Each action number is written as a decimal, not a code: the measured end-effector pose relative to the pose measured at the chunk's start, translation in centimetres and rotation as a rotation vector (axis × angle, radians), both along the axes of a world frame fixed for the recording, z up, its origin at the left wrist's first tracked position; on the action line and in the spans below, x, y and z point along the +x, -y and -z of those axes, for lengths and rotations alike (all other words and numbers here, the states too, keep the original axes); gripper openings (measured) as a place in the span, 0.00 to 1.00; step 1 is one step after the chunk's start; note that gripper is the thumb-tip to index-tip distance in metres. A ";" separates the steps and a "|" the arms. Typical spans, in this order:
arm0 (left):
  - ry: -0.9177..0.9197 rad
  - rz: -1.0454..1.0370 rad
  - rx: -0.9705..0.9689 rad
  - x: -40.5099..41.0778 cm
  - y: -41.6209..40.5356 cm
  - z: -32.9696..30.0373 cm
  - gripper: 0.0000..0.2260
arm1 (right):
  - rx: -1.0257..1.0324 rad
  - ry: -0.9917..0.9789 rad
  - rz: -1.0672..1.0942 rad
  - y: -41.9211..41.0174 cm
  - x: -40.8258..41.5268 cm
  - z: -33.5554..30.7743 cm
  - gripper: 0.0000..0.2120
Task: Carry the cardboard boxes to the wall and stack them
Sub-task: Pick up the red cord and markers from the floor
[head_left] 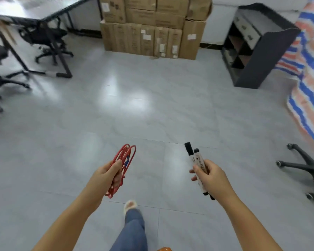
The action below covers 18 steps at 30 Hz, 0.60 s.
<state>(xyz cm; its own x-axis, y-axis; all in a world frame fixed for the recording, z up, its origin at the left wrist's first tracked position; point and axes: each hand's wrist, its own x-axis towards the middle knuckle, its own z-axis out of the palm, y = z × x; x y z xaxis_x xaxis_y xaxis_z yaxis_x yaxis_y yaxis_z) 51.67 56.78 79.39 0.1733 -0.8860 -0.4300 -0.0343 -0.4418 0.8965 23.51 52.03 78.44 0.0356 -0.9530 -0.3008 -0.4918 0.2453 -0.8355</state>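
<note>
A stack of brown cardboard boxes [152, 26] stands against the white far wall, several upright ones below and larger ones on top. My left hand [107, 174] grips a coil of red cord [123, 163] over the grey floor. My right hand [210, 174] holds two black-capped white markers [198, 163]. Both hands are well short of the boxes, with open floor between.
A grey desk [34, 9] with black office chairs [47, 37] stands at the left. A dark shelf unit [257, 48] sits right of the boxes. A striped tarp [308, 69] and another chair base [304, 165] are at the right. My leg [132, 227] steps forward.
</note>
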 end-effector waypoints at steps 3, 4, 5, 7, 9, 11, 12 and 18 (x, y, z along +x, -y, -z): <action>0.012 -0.068 0.020 2.4 3.4 0.9 0.14 | 0.017 0.009 -0.064 4.8 2.6 1.1 0.04; 0.009 -0.079 0.025 3.3 4.8 1.1 0.14 | 0.022 0.017 -0.069 6.5 3.5 1.3 0.05; 0.002 -0.088 0.024 4.2 6.5 1.1 0.14 | 0.025 0.027 -0.069 8.3 4.4 1.4 0.05; -0.016 -0.106 0.016 6.1 10.2 0.7 0.13 | 0.031 0.043 -0.059 12.2 6.5 1.5 0.06; -0.020 -0.104 0.004 8.1 14.2 0.0 0.13 | 0.026 0.058 -0.047 16.3 8.6 1.1 0.06; -0.024 -0.088 -0.013 10.0 18.3 -0.8 0.13 | 0.019 0.071 -0.051 20.3 10.9 0.7 0.06; -0.022 -0.075 -0.018 11.0 20.2 -1.2 0.13 | 0.015 0.077 -0.049 22.2 12.0 0.5 0.06; -0.004 -0.058 -0.015 16.3 29.1 -2.3 0.13 | 0.042 0.078 -0.088 31.2 18.0 0.4 0.07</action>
<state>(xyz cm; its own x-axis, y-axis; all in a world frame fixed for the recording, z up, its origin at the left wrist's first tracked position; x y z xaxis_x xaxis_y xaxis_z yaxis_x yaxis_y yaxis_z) 67.98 27.68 81.74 0.2231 -0.8808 -0.4176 -0.0054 -0.4295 0.9031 41.50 20.85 78.01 0.1438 -0.9317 -0.3336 -0.4468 0.2397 -0.8619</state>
